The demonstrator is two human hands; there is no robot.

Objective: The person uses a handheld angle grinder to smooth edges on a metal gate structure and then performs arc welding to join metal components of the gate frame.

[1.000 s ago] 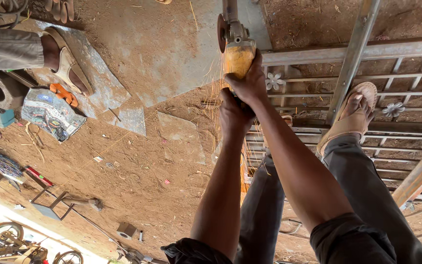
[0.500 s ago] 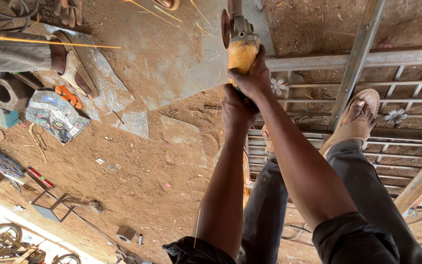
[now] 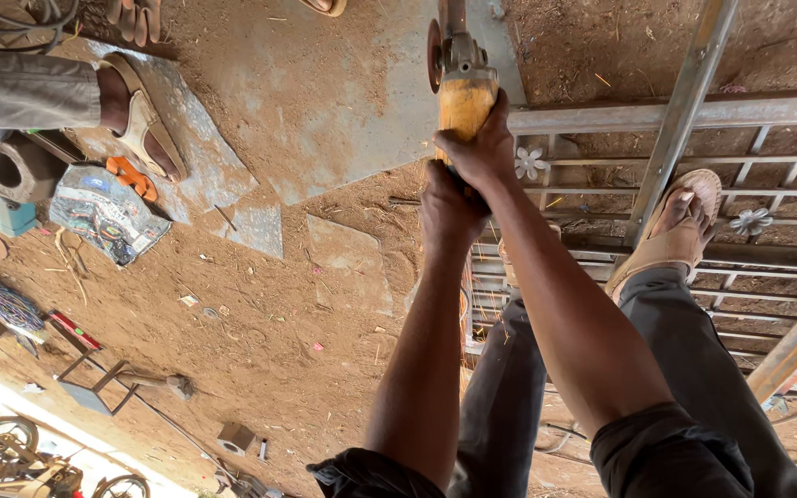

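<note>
Both hands are clamped on a yellow angle grinder [image 3: 463,88] in the upper middle of the frame. The right hand [image 3: 483,148] wraps the yellow body from the right, fingers clenched tight around it. The left hand [image 3: 446,210] sits just below and behind it, fingers closed round the rear of the tool, though the grip end itself is hidden under the two hands. The dark disc [image 3: 434,55] of the grinder shows edge-on at the tool's left side, near the top edge, against a grey metal sheet [image 3: 325,120] that lies on the dirt ground [image 3: 260,350].

On the right side a metal gate frame [image 3: 657,115] of bars and slats lies flat, with small metal flowers [image 3: 529,163] fixed on it. The person's foot in a tan sandal [image 3: 680,231] is planted on this frame, right of centre, and dark trousers [image 3: 684,369] fill the lower right.

In the upper left another person's sandalled foot [image 3: 140,124] stands on a corner of the grey sheet, with a grey trouser leg [image 3: 20,88] above it. Just below that foot lies a printed bag [image 3: 103,212] with an orange tool [image 3: 131,177] on it. Scraps of sheet metal [image 3: 260,231] lie near the middle.
</note>
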